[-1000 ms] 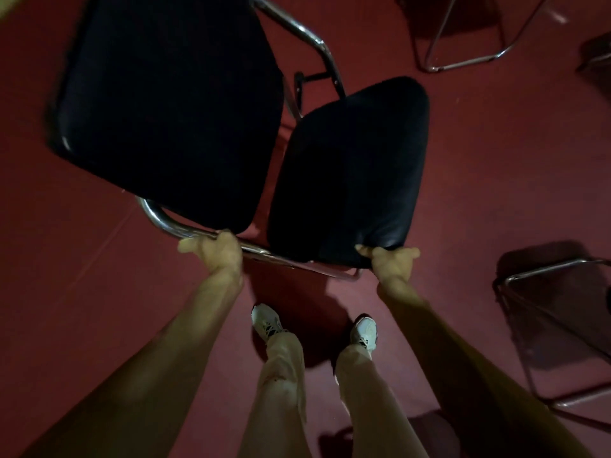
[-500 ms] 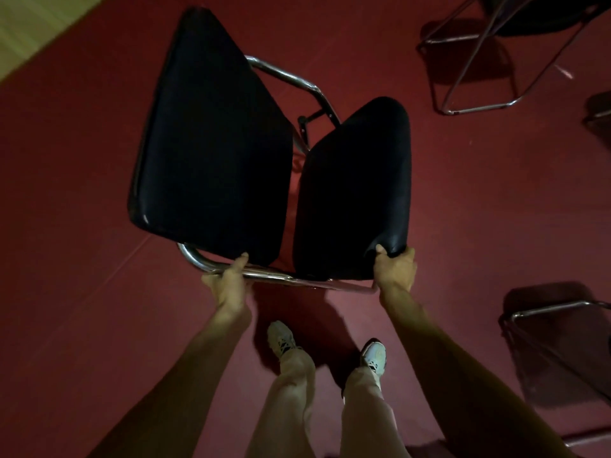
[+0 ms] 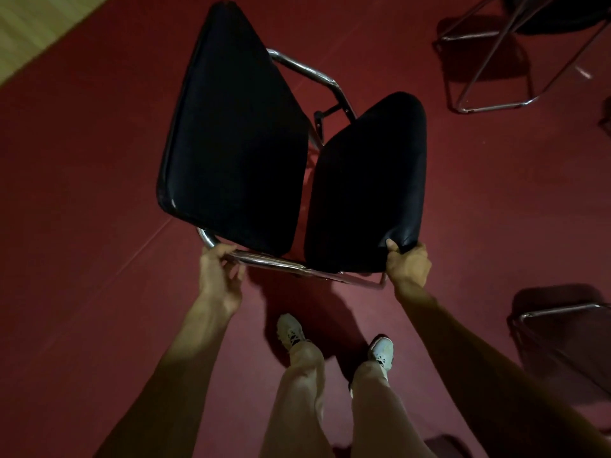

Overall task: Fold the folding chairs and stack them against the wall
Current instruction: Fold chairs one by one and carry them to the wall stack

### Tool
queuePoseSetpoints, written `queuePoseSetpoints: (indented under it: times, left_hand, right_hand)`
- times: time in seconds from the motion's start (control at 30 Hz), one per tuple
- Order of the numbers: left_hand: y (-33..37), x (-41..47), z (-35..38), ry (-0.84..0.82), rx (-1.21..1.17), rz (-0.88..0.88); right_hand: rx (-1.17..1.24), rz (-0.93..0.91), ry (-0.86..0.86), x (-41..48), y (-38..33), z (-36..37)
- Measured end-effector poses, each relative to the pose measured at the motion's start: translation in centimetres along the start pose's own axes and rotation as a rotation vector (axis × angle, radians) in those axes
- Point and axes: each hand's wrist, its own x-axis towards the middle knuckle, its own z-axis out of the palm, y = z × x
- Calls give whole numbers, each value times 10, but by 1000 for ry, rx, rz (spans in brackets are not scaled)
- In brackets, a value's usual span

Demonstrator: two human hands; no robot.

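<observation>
Floor [image 3: 82, 226], red, lies under everything. Over it the chair [image 3: 238, 137] hangs straight ahead of the person. Its long axis runs away from both hands, which sit at its near end, about equally close. Its 2 black pads stand almost face to face, with a narrow gap between them. The right hand [image 3: 408, 264] pinches the near corner of the right pad [image 3: 367, 193]. The left hand [image 3: 220, 279] hooks on the chrome tube [image 3: 281, 262], fingers looser than 0.5 s ago. Against 1 s ago, the left pad stands steeper.
</observation>
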Motion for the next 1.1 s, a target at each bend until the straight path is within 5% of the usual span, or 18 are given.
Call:
queuePoseSetpoints:
  times: [0.83, 1.0, 1.1]
  left_hand:
    - [92, -26, 7, -42, 430, 105]
    - [113, 9, 38, -81, 152, -40]
    - [117, 3, 38, -253, 68, -55]
  right_hand:
    - [-290, -280, -502, -47, -64, 22]
    - [-269, -229, -465, -44, -68, 28]
    - [-274, -265, -427, -42, -72, 35]
